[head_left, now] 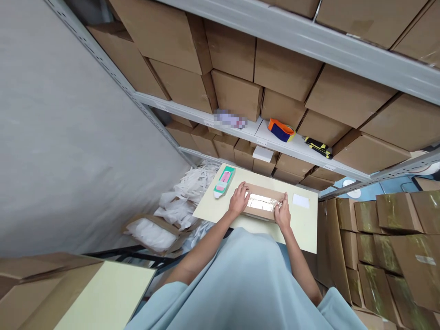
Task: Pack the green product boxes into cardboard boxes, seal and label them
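A small flat cardboard box (263, 190) lies on a pale yellow table (302, 227), with a shiny strip of tape (261, 202) along its top. My left hand (238, 200) rests on the box's left end, fingers curled over the edge. My right hand (283, 211) presses on the right end of the tape, fingers together. A green and pink packaged item (224, 180) lies on the table to the left of the box. A white card (300, 200) lies to the right.
Metal shelving (309, 41) full of brown cartons rises behind the table; an orange and blue tape dispenser (281, 129) and a black and yellow tool (318, 146) sit on one shelf. White packing bags (182, 201) pile up on the floor left. Taped cartons (385, 238) stack at right.
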The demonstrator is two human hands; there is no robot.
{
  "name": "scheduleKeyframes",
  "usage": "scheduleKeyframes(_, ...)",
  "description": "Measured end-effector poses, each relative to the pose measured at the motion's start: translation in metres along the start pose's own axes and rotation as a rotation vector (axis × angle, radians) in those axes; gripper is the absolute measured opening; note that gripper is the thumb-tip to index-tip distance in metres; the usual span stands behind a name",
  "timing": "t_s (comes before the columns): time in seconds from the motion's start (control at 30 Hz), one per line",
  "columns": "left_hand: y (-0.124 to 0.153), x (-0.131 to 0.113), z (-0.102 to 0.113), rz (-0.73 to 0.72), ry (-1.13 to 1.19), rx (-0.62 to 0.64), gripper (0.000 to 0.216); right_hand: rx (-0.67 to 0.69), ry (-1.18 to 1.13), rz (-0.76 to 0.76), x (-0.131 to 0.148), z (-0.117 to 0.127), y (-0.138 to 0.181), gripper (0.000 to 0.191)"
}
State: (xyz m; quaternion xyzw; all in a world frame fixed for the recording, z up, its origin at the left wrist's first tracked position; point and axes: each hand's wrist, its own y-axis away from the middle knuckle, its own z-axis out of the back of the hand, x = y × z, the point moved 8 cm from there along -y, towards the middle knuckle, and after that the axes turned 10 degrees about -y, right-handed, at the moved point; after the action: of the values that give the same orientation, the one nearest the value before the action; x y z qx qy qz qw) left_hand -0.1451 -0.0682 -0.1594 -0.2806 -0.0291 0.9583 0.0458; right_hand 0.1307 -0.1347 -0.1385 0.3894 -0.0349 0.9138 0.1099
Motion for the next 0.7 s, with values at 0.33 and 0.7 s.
scheduleKeyframes(0.33, 0.004, -0.006, 0.006, -0.010, 0.009, 0.012, 0.028, 0.035, 0.120, -0.017, 0.013, 0.007, 0.006, 0.051)
scheduleKeyframes(0.7, -0.117, -0.107, 0.092, -0.256, 0.003, -0.252, 0.022, -0.150, 0.287, 0.505, 0.194, 0.064, -0.157, 0.039)
